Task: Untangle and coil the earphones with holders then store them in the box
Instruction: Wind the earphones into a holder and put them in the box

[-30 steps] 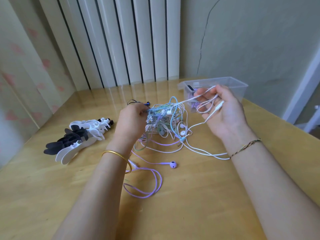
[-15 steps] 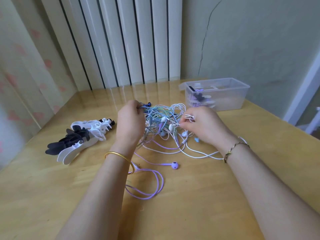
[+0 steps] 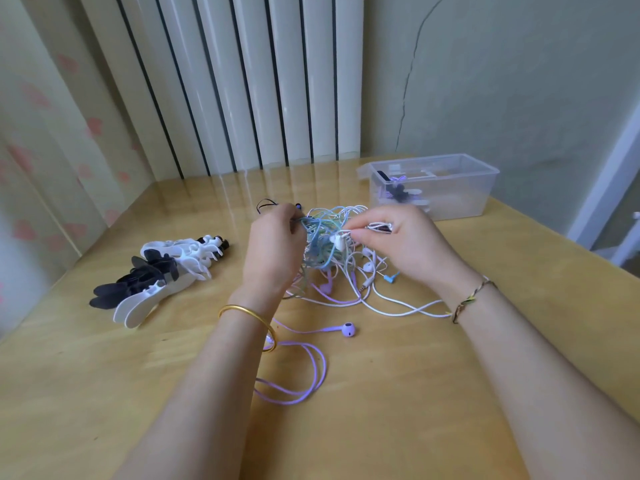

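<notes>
A tangle of earphones in white, blue, green and purple cords lies on the wooden table. My left hand grips the blue-green cords at the tangle's left side. My right hand pinches a small bunch of white cord at the tangle's top right. A purple earbud and its cord loop trail toward me. White and black holders lie in a pile at the left. The clear plastic box stands at the back right with a few wound earphones inside.
The table's right edge runs diagonally past the box. A wall with white vertical slats stands behind the table, and a curtain hangs along the left. A blue jack plug and white cord lie under my right wrist.
My right hand came down from near the box with the white cord and now pinches it at the tangle. My left hand stayed on the tangle's left side.
</notes>
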`<action>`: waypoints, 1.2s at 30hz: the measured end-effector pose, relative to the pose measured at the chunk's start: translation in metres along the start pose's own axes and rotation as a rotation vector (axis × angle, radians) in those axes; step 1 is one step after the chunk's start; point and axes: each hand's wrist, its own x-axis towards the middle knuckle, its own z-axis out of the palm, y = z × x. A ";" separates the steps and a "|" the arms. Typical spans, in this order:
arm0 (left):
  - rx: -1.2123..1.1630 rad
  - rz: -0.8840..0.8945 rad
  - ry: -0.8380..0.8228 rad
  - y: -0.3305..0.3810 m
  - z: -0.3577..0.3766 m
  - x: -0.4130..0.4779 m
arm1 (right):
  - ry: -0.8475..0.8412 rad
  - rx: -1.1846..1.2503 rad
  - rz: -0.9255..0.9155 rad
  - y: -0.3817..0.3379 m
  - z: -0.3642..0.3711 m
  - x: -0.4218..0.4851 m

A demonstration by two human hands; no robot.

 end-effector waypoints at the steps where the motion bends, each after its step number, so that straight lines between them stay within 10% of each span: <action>1: -0.015 0.015 -0.016 0.004 0.000 -0.001 | 0.012 -0.091 -0.001 0.003 0.002 0.001; 8: -0.074 -0.108 -0.127 0.012 -0.008 0.002 | 0.154 -0.366 0.041 0.005 0.002 0.001; 24: -0.250 0.125 -0.339 0.019 0.008 -0.004 | 0.194 0.192 0.022 -0.005 0.002 -0.001; 36: 0.371 0.094 -0.253 0.002 0.005 -0.001 | 0.372 0.359 0.283 -0.019 -0.033 -0.011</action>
